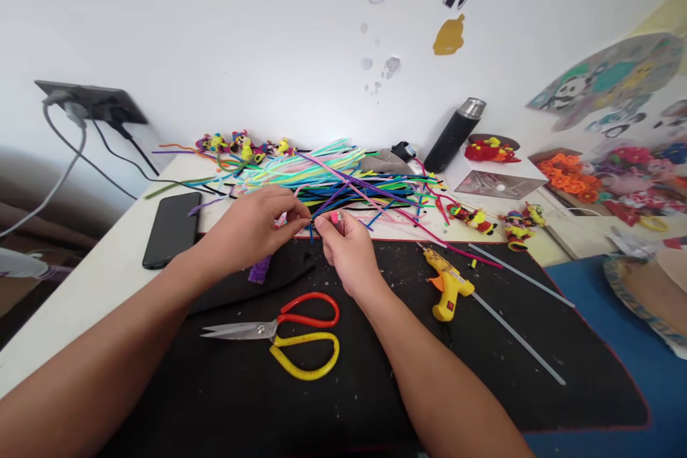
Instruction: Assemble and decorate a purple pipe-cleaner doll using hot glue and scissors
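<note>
My left hand [267, 218] is closed in a pinch, its fingertips close to those of my right hand [348, 250], over the back of the black mat [370, 372]. A small pink-and-shiny piece [337, 217] shows at my right fingers, which are also closed. Bits of pink and white show under my left fingers; what either hand pinches is mostly hidden. A fuzzy purple piece [260, 270] lies below my left hand. Nearer me lie scissors [262, 330] with one red and one yellow handle loop, their blades slightly apart and pointing left.
A heap of coloured pipe cleaners [322, 172] lies behind the hands. To the right are a yellow glue gun [448, 286], a loose glue stick [520, 274], small fuzzy figures [518, 229] and a black thermos [454, 136]. A phone [172, 230] lies left.
</note>
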